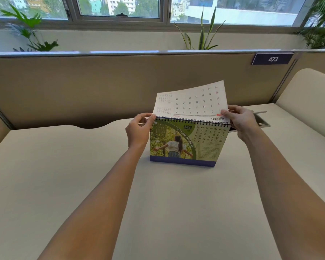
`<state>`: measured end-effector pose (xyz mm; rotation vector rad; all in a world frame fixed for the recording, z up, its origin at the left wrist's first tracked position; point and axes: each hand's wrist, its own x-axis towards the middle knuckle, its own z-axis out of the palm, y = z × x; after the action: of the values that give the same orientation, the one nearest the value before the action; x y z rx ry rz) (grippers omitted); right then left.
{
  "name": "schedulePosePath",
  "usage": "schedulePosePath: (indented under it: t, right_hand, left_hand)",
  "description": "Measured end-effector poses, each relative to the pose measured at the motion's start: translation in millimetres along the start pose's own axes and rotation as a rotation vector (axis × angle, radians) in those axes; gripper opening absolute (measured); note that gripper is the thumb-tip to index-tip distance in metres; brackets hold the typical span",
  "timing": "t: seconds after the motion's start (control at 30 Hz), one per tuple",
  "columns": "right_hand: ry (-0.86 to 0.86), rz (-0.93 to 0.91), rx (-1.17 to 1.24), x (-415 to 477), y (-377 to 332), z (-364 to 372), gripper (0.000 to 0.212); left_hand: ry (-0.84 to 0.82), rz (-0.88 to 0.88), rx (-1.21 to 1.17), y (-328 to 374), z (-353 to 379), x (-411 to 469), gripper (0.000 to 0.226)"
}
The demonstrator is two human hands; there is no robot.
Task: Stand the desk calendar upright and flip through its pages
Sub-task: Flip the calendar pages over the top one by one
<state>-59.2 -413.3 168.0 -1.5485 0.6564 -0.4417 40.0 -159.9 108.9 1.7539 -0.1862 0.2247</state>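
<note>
The desk calendar [186, 145] stands upright on the beige desk [83, 175], its black spiral binding on top and a green MAR page with a photo facing me. One white page [191, 100], printed MARCH upside down, is lifted above the spiral and curves toward the back. My left hand [139, 131] grips the calendar's top left corner at the spiral. At the top right corner, my right hand [241, 121] pinches the lifted page's edge between thumb and fingers.
A tan partition [101, 87] runs behind the desk, with a blue sign reading 473 [272, 59] at its right. A metal cable slot [261, 121] lies just behind my right hand. Potted plants [201, 34] stand along the window ledge.
</note>
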Motion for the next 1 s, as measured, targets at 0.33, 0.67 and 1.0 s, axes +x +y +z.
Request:
schedulePosePath:
  t: [0.33,0.67,1.0]
  right_hand:
    - [0.084,-0.077,-0.152,8,14,-3,0.034]
    - [0.403,-0.315,-0.282,-13,44,6,0.023]
    - [0.561,-0.478,-0.242,-46,88,14,0.021]
  left_hand:
    - [-0.011,0.070,0.030,3,0,-2,0.025]
    - [0.029,0.080,0.079,4,-1,0,0.024]
    - [0.064,0.075,0.115,7,1,-1,0.025]
